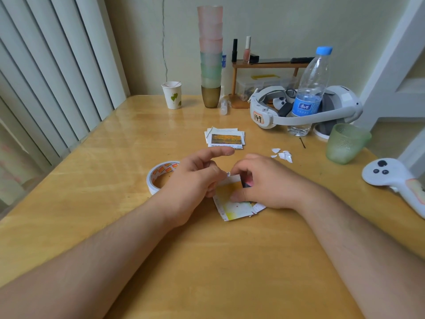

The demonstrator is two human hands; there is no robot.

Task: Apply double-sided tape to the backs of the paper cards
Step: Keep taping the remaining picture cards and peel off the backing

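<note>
A small pile of paper cards [232, 203] lies on the wooden table [92, 192] in front of me, the top one yellowish with a white tape strip along its far edge. My left hand [197, 180] pinches the end of that strip at the card's top corner, index finger stretched out. My right hand [259, 180] presses down on the cards with curled fingers. A roll of double-sided tape [158, 177] lies just left of my left hand. A second stack of cards [225, 138] sits farther back.
Torn white backing scraps [284, 155] lie right of the hands. A green glass cup [345, 143], a water bottle [310, 88], a headset [299, 111] and a white controller [391, 178] fill the right side. A paper cup [172, 95] and stacked cups [210, 56] stand at the back.
</note>
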